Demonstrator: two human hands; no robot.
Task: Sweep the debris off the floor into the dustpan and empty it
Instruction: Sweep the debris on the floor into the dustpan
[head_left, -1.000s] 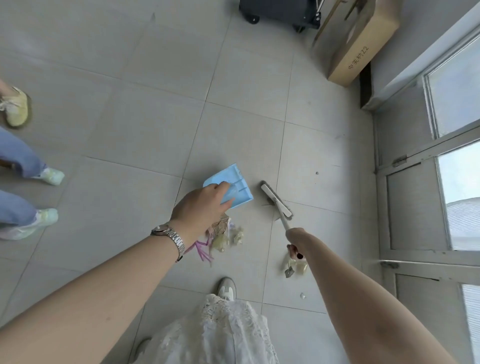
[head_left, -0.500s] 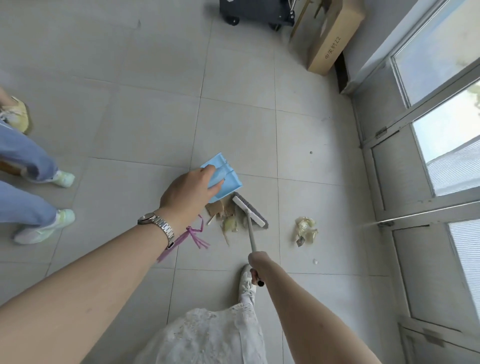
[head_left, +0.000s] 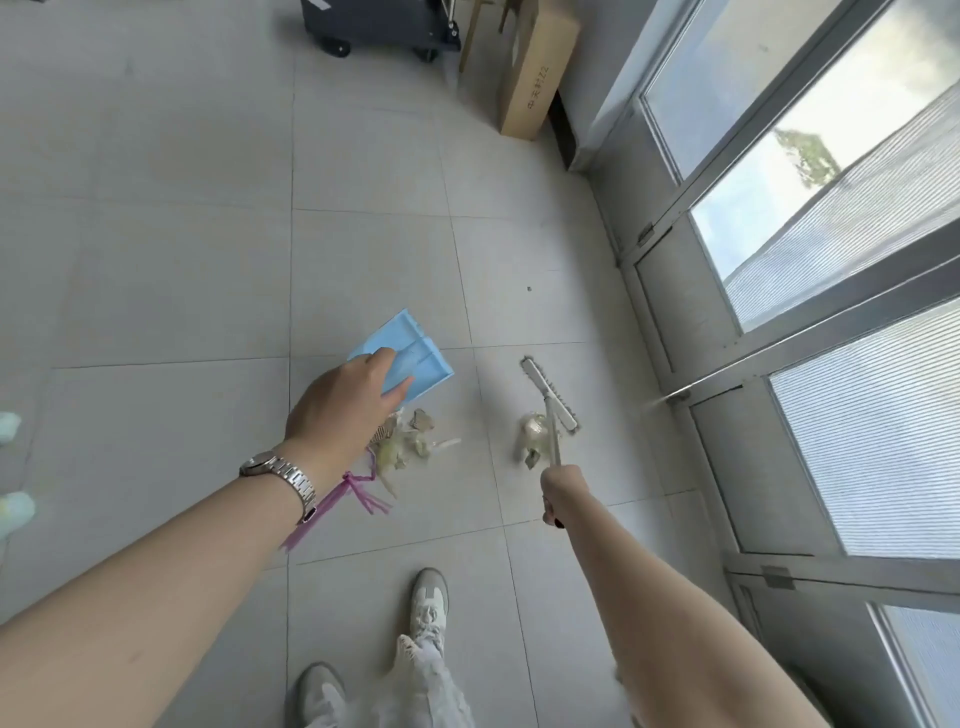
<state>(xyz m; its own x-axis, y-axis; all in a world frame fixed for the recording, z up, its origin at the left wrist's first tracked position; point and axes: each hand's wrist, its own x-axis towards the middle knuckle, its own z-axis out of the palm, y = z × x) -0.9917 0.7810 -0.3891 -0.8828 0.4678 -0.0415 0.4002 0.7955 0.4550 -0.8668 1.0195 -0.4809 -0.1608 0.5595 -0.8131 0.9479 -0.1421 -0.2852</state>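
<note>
My left hand (head_left: 345, 402) grips the near edge of a light blue dustpan (head_left: 410, 353) held low over the grey tiled floor (head_left: 182, 291). Just below the pan lies a pile of debris (head_left: 410, 441): crumpled paper scraps, cardboard bits and a pink ribbon (head_left: 358, 491). My right hand (head_left: 561, 493) is closed on the thin handle of a white brush (head_left: 549, 395), whose head rests on the floor to the right. A separate crumpled wrapper (head_left: 535, 439) lies right beside the brush head, on its near left side.
My two shoes (head_left: 428, 608) stand at the bottom centre. A glass door with metal frames (head_left: 727, 322) runs along the right. A cardboard box (head_left: 537, 67) and a dark wheeled case (head_left: 379, 26) stand at the far wall. Another person's shoes (head_left: 13, 462) show at the left edge.
The brush has swung right, away from the main pile, and its head now sits behind the separate wrapper. The dustpan stays in my left hand above the pile.
</note>
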